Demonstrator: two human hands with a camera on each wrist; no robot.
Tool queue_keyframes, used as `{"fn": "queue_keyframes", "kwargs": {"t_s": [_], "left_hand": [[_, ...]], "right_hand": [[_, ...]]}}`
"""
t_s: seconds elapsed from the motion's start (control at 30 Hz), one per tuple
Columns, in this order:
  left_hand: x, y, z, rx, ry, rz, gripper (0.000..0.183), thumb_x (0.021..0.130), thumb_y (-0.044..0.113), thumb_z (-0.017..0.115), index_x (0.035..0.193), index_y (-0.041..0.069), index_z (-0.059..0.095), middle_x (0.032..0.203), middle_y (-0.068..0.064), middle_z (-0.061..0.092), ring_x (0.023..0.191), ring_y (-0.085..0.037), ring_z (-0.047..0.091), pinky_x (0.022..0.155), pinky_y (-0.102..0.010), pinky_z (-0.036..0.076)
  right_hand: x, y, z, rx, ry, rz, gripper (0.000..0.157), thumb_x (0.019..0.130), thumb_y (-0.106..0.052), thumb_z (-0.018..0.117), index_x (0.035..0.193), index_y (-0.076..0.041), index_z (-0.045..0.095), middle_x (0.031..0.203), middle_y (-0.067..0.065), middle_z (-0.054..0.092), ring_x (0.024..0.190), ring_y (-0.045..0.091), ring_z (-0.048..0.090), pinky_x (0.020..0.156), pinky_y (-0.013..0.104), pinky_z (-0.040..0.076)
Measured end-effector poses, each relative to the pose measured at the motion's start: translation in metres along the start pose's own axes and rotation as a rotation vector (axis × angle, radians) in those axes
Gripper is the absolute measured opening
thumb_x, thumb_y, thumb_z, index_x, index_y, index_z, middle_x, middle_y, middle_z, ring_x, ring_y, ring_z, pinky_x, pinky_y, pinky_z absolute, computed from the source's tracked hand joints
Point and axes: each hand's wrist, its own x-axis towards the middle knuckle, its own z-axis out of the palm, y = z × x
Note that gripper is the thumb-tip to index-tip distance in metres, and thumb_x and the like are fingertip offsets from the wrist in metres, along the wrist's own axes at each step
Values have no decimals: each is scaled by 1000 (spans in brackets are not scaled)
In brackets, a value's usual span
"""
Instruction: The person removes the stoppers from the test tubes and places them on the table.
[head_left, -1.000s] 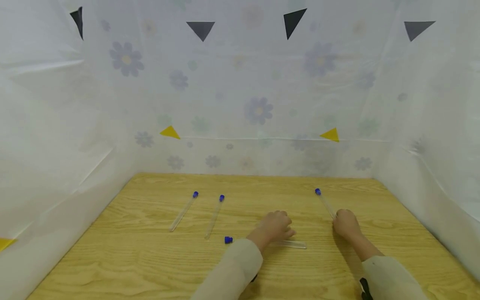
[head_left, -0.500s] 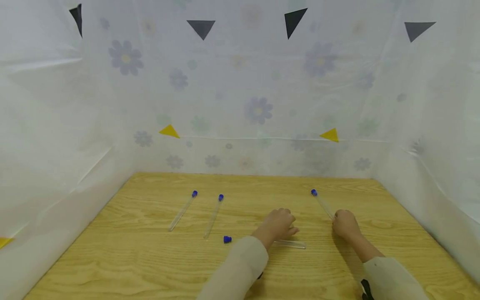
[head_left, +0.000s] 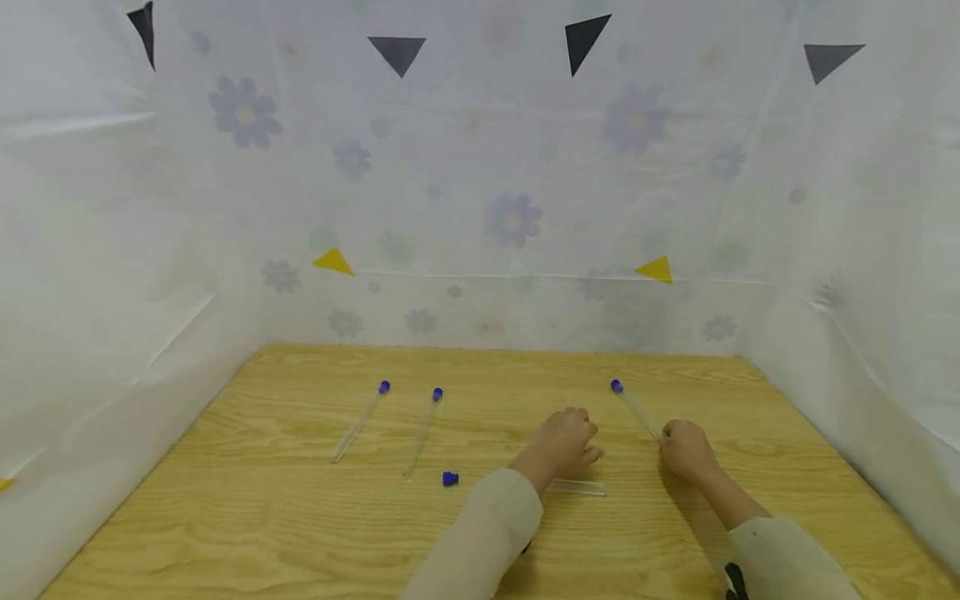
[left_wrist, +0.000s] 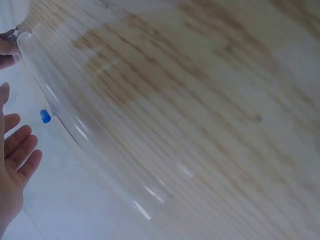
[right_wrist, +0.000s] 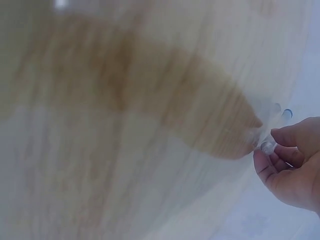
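In the head view my right hand pinches the rounded lower end of a clear test tube between thumb and fingers. Its blue cap points toward the back wall. The right wrist view shows the right fingers around that glassy end. My left hand hovers with loosely spread fingers, holding nothing. Just below it on the table lies a second test tube, its left part hidden by the hand and sleeve. A loose blue cap lies left of the left forearm.
Two capped test tubes, one farther left and one nearer the middle, lie slanted on the wooden table. White flower-patterned sheeting walls in the back and both sides.
The capped end of the tube in the right hand has swung left, while that hand stays nearly in place. My left hand has drifted slightly right and away from me.
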Motion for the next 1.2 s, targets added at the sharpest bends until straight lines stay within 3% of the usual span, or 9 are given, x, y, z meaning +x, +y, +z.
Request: {"fn": "queue_keyframes", "kwargs": {"t_s": [0.4,0.87,1.2], "left_hand": [[3,-1,5,7,-57,-24,36,91,48,52,114,23,64,105,6,61,94,-7,58,81,-18,48],[5,-4,7,-9,-59,-32,31,92,42,54,110,20,65,103,5,60,93,-9,57,82,-20,48],[7,-8,11,28,11,-32,28,90,42,57,104,20,67,99,5,61,91,-10,58,79,-21,49]], "right_hand": [[-8,0,1,-24,20,-83,19,85,4,54,91,21,59,86,34,62,77,42,62,65,45,53],[-10,-1,-4,10,-12,-146,18,82,7,56,95,20,59,84,30,63,72,34,63,62,41,53],[-12,-3,-4,13,-15,-197,19,80,8,59,96,18,60,84,24,64,69,21,57,62,38,52]]}}
